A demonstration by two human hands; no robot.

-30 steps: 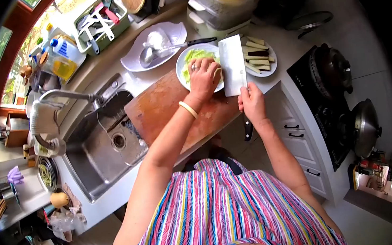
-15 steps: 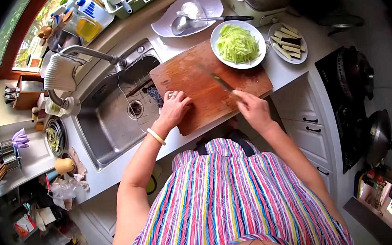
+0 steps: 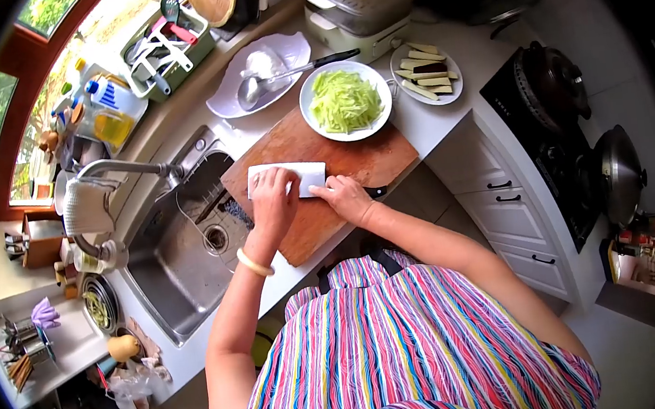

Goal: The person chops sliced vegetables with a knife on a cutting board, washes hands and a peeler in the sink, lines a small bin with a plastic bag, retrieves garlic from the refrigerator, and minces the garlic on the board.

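Note:
A wide-bladed cleaver (image 3: 310,176) lies nearly flat over the wooden cutting board (image 3: 338,155), its blade toward the left. My right hand (image 3: 347,199) is wrapped round its black handle, whose end sticks out to the right. On top of the blade rest the bent fingers of my left hand (image 3: 274,202); whether anything is between them and the blade is hidden. Shredded pale green vegetable (image 3: 344,100) fills a white bowl (image 3: 316,126) at the board's back edge. Right of it, a white plate (image 3: 455,89) bears cut pale strips with dark skin.
The sink (image 3: 165,257) is left of the board. Behind stands a lilac dish (image 3: 224,95) with a ladle (image 3: 250,93) and a clear bag. Stacked containers (image 3: 361,29) are at the back. A stove (image 3: 529,151) with pots is on the right.
From half a second ago, the cleaver has swung flat and left over the board. My left hand has moved from the board's left edge onto the blade. Earlier that hand was over the bowl.

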